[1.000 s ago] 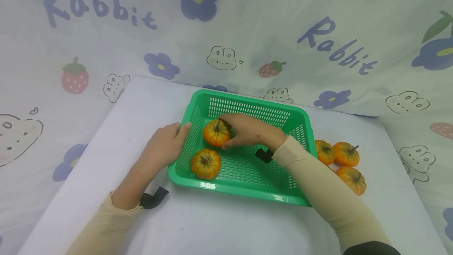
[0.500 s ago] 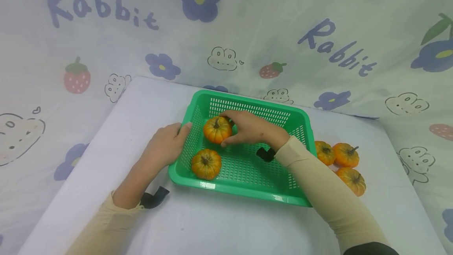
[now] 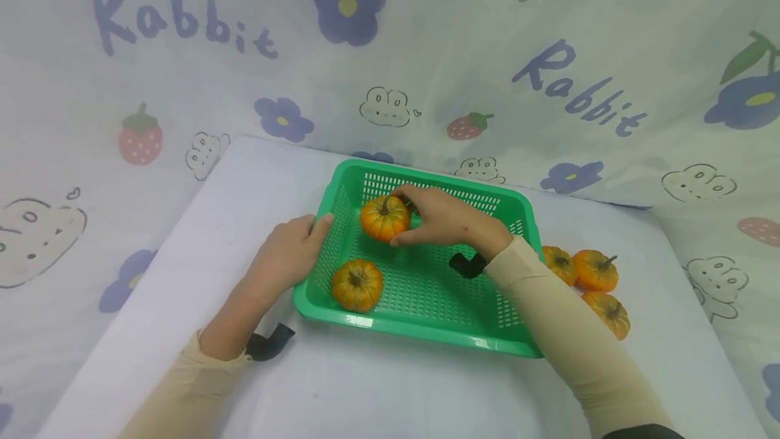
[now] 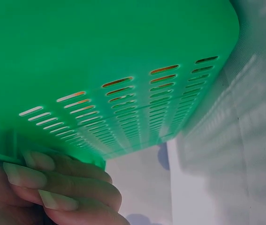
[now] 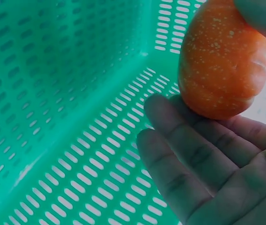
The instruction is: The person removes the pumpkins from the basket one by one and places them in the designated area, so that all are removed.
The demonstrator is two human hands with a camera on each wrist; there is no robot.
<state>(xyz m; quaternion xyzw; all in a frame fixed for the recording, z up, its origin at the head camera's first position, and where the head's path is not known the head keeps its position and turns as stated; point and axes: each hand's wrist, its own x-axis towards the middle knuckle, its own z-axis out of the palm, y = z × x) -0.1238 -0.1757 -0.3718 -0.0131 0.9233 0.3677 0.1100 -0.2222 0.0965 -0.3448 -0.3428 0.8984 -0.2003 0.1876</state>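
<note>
A green slotted plastic basket (image 3: 426,330) stands on the white table. My left hand (image 3: 288,253) grips its left rim; in the left wrist view the fingers (image 4: 76,187) curl under that rim outside the slotted wall. Inside the basket, my right hand (image 3: 441,219) holds a small orange pumpkin (image 3: 385,219) between thumb and fingers. The right wrist view shows the same pumpkin (image 5: 224,61) raised off the slotted floor, its stem pointing right. A second small pumpkin (image 3: 357,285) sits in the basket's near left corner.
Several more small pumpkins (image 3: 596,269) lie on the table (image 3: 365,391) right of the basket, partly hidden by the right sleeve (image 3: 567,324). A printed cloth (image 3: 390,39) hangs behind the table. Black wrist devices (image 3: 271,343) show at both cuffs.
My right hand has lifted the pumpkin slightly and moved it a little to the right and away from me. The left hand keeps its grip on the rim.
</note>
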